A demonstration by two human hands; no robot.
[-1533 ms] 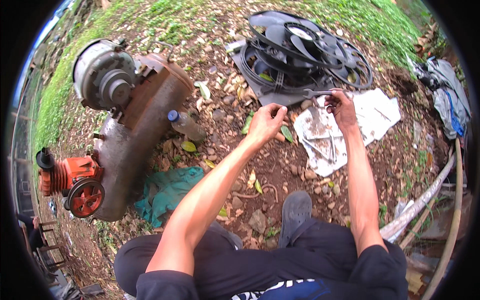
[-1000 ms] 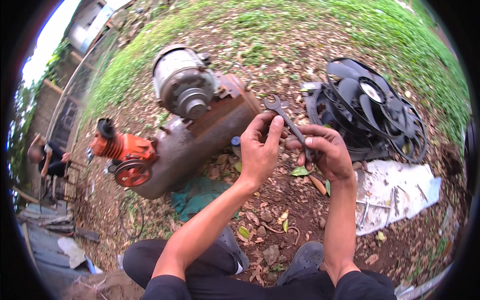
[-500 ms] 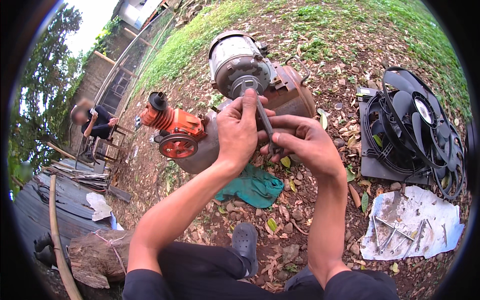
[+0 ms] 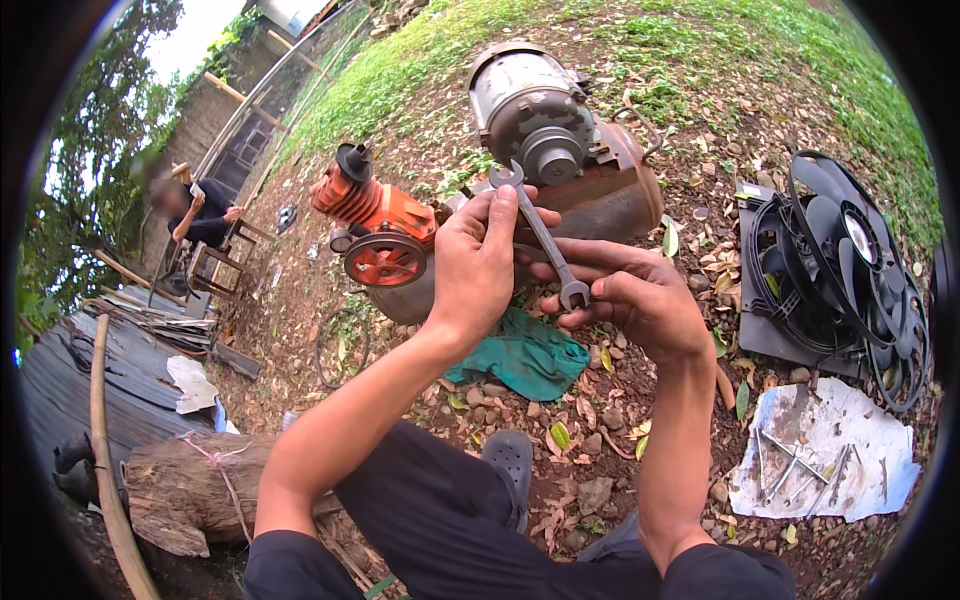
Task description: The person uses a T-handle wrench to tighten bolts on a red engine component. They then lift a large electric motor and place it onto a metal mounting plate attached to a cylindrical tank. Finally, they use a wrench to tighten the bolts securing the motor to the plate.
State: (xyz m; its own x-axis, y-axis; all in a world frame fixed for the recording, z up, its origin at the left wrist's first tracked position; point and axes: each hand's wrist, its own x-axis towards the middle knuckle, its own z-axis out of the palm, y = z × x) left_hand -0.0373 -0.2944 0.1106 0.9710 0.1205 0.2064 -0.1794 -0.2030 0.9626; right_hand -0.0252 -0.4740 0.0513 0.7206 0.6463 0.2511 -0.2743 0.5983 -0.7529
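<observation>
Both hands hold a grey double-ended wrench (image 4: 542, 238) in front of me. My left hand (image 4: 478, 262) grips its upper part, fingers wrapped around the shank. My right hand (image 4: 632, 296) pinches the lower end with the ring head. Behind the hands lies a rusty air compressor tank (image 4: 608, 202) with a grey electric motor (image 4: 522, 104) on top and an orange pump (image 4: 378, 228) with a red pulley at its left end.
A green rag (image 4: 528, 355) lies on the leafy dirt below the hands. A black radiator fan assembly (image 4: 838, 270) sits at the right, with a white sheet (image 4: 828, 455) holding several tools below it. A log (image 4: 190, 488) lies lower left. Another person (image 4: 200, 215) sits far left.
My view swung left from the fan and white sheet toward the compressor. My right hand picked the wrench off the sheet, and both hands now hold it up before the compressor.
</observation>
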